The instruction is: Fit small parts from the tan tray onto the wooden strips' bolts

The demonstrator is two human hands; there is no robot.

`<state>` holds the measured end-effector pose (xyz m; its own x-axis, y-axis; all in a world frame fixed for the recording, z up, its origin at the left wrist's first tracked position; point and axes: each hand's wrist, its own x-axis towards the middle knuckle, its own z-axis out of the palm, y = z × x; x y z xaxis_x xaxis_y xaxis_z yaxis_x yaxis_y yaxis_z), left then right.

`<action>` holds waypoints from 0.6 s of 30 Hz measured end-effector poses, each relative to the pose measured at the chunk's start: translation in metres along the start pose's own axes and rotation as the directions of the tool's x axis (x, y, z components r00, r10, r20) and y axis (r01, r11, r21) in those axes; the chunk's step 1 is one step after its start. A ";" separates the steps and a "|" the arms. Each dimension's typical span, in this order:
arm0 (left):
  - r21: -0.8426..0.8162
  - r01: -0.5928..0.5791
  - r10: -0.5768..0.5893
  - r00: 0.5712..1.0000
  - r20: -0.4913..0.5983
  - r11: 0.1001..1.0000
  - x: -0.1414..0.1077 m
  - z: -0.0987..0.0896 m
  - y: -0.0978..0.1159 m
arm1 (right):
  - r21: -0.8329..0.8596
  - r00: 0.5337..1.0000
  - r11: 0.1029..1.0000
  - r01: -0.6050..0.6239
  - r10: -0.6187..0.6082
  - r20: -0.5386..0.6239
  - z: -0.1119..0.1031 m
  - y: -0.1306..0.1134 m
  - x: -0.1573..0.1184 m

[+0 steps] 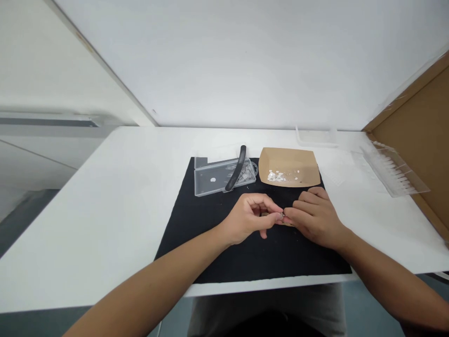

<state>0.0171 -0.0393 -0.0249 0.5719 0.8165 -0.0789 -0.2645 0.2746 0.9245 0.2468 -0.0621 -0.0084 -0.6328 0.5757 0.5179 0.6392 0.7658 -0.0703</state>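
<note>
Over the black mat (228,252), my left hand (250,217) pinches thumb and forefinger together. At their tips is a tiny greyish shiny piece (281,215), too small to name. My right hand (314,217) has its fingers curled and meets the left fingertips at this piece. Part of something tan shows beneath the fingers, mostly hidden. Beyond my left hand lies a clear plastic case (210,187) with small clear pieces in it and one white bit. Across it rests a curved black bar (236,168). A brown paper tray (289,159) holding white flakes (276,176) is just past my right hand.
At the back of the white table (115,201) stands a clear shallow container (317,137). Rows of clear pointed plastic pieces (389,171) lie at the right, near a cardboard panel (421,131). A white wall (245,65) rises behind the table.
</note>
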 end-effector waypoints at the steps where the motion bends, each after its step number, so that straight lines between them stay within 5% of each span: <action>1: -0.005 -0.004 0.004 1.000 0.016 1.000 0.000 -0.001 0.000 | -0.007 1.000 1.000 0.006 -0.006 -0.001 0.000 0.000 0.000; 14: -0.044 0.215 -0.215 0.977 -0.001 0.976 0.002 0.000 0.007 | -0.209 0.996 0.974 0.087 -0.089 -0.003 -0.005 0.005 -0.005; 18: -0.011 0.158 -0.158 0.987 -0.013 0.987 0.002 0.002 0.008 | -0.171 0.996 0.981 0.094 -0.094 0.004 -0.005 0.003 -0.004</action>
<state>0.0175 -0.0366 -0.0168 0.5966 0.7692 -0.2288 -0.1792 0.4056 0.8963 0.2536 -0.0636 -0.0070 -0.6921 0.5021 0.5186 0.6424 0.7561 0.1253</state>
